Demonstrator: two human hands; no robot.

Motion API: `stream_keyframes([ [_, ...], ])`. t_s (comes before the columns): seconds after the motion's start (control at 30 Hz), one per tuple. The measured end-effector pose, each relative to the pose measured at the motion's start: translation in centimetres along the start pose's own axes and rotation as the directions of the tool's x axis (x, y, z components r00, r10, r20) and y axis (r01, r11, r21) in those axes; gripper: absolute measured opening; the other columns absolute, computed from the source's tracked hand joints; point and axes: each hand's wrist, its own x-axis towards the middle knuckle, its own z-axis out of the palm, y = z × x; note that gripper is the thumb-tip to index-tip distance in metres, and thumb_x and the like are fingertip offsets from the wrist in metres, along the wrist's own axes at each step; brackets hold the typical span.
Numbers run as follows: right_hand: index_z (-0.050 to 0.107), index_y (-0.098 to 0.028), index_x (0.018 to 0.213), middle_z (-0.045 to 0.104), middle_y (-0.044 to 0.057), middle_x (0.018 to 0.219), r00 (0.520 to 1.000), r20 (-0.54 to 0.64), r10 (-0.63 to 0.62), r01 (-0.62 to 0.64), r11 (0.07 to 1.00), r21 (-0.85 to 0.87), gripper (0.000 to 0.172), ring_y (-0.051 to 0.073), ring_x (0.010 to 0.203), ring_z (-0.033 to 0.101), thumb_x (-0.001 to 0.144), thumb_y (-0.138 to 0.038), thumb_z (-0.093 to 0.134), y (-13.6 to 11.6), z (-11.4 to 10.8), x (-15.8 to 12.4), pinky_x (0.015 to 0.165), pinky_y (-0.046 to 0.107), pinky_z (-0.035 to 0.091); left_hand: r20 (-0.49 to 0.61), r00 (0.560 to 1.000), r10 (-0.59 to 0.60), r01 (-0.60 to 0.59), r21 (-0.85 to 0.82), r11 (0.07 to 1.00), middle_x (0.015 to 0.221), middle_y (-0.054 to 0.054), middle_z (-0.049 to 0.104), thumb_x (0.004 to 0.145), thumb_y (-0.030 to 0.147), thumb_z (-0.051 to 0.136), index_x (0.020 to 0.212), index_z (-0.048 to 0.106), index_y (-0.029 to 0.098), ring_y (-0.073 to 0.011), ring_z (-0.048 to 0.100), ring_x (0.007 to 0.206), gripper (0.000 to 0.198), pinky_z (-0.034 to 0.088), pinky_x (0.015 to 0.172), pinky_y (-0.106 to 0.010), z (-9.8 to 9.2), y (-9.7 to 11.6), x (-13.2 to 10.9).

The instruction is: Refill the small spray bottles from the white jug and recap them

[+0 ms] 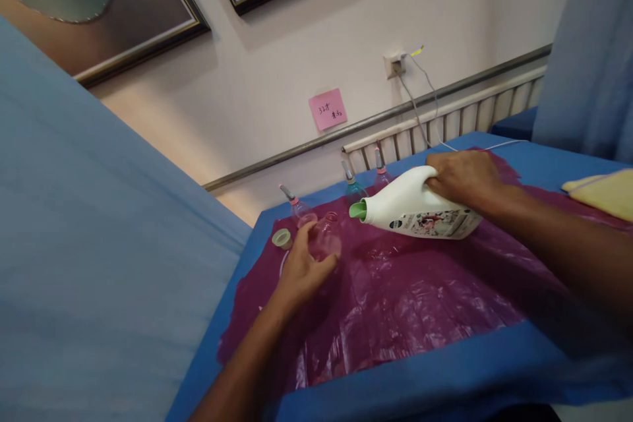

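My right hand (465,177) is closed round the handle of a large white detergent bottle (415,208), tipped nearly flat with its green spout (358,211) facing left. Just left of the spout stands a small clear pinkish bottle (327,237) with an open neck. Its sides are between the thumb and fingers of my left hand (302,270). A pale green cap (281,238) lies by my left fingers. Behind are a clear spray bottle (298,206), a teal spray bottle (354,190) and a pink spray bottle (381,177). No stream of liquid is visible at the spout.
A crumpled purple plastic sheet (420,297) covers much of the blue table (558,155). A yellow cloth (606,192) lies at the right. Blue curtain (99,224) hangs at the left. A white cable (435,102) runs from the wall socket (394,66) to the table.
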Motion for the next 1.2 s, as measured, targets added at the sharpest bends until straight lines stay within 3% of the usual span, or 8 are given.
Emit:
stream_keyframes([
  [0.2, 0.081, -0.017, 0.120, 0.085, 0.021, 0.110, 1.000, -0.006, 0.004, -0.004, 0.998, -0.062, 0.042, 0.030, 0.092, 0.075, 0.105, -0.042, 0.050, -0.3, -0.1, 0.0, 0.065, 0.038, 0.024, 0.023, 0.991, 0.130, -0.132, 0.096, 0.987, 0.167, -0.017, 0.060, 0.087, 0.034, 0.077, 0.162, 0.051, 0.022, -0.0382, 0.061, 0.154, 0.081, 0.048, 0.130, -0.056, -0.6, -1.2, 0.8],
  [0.43, 0.082, -0.023, 0.117, 0.086, 0.016, 0.108, 1.000, -0.002, -0.009, 0.009, 0.997, -0.081, 0.038, 0.030, 0.090, 0.074, 0.103, -0.047, 0.056, -0.5, 0.4, 0.5, 0.068, 0.037, 0.031, 0.084, 0.969, 0.231, -0.243, 0.178, 0.954, 0.169, -0.016, 0.059, 0.091, 0.035, 0.075, 0.167, 0.048, 0.024, -0.0379, 0.062, 0.152, 0.082, 0.054, 0.126, -0.057, -1.5, -1.7, 1.3],
  [0.8, 0.081, -0.021, 0.116, 0.085, 0.019, 0.113, 0.998, 0.007, -0.055, 0.055, 0.997, -0.054, 0.039, 0.029, 0.090, 0.074, 0.104, -0.044, 0.052, -1.1, 0.5, 0.5, 0.067, 0.037, 0.025, 0.189, 0.916, 0.355, -0.401, 0.373, 0.837, 0.172, -0.016, 0.057, 0.088, 0.029, 0.080, 0.168, 0.046, 0.027, -0.0432, 0.053, 0.161, 0.088, 0.049, 0.130, -0.067, -2.6, -2.6, 2.5],
  [1.2, 0.082, -0.022, 0.116, 0.085, 0.017, 0.112, 0.997, 0.006, -0.073, 0.073, 0.996, -0.056, 0.038, 0.031, 0.090, 0.074, 0.103, -0.044, 0.054, -1.2, 0.6, 0.6, 0.068, 0.037, 0.029, 0.301, 0.904, 0.305, -0.416, 0.450, 0.790, 0.173, -0.016, 0.056, 0.088, 0.026, 0.078, 0.167, 0.045, 0.027, -0.0431, 0.054, 0.160, 0.086, 0.051, 0.128, -0.067, -3.6, -0.7, 2.5],
])
